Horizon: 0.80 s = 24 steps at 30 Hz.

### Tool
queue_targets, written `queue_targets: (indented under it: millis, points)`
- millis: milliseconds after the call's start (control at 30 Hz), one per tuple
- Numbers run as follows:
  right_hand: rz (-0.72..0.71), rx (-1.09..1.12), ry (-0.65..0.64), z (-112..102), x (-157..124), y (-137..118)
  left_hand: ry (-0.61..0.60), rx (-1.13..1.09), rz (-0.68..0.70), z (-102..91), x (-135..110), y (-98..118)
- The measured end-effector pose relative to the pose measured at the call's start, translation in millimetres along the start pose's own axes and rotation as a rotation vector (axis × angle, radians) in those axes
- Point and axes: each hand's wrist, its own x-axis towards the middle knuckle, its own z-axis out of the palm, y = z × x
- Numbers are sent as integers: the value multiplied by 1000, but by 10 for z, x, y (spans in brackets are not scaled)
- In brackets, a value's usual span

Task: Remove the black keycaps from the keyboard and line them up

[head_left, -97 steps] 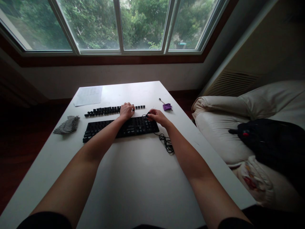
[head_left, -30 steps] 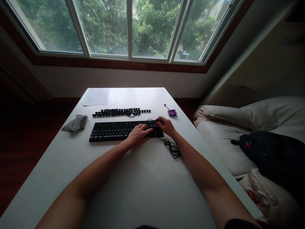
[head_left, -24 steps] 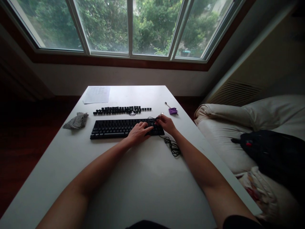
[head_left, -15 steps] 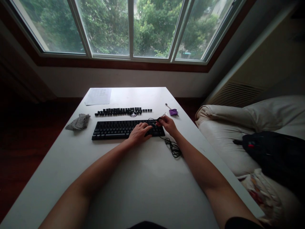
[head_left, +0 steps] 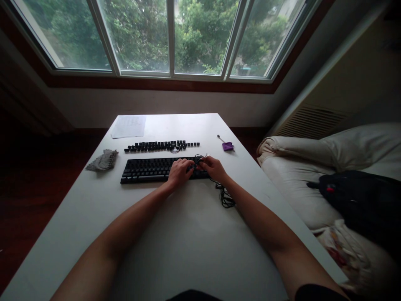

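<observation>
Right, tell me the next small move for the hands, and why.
Probably use the left hand to take any keycap caught by the small tool in the right hand. The hands nearly meet over the right part of the black keyboard, and loose keycaps lie in rows beyond it; whether the tool holds one is too small to tell.

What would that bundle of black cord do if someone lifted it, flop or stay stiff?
The cord would probably flop, since it lies in thin, loose loops. It is likely light, being so slender. Lifted far, it might tug the keyboard, as a strand seems to lead toward it.
</observation>
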Motion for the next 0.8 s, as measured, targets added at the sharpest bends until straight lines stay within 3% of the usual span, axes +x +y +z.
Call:
queue_targets:
  millis: [300, 500, 800]
  points:
    - [71, 185, -24, 65, 49, 134, 4, 81, -64, 20, -1, 17]
    - [109, 181, 44, 40, 60, 100, -7, 104, -63, 40, -5, 7]
    - [93, 154, 216, -177, 101, 17, -27, 95, -34, 38, -19, -24]
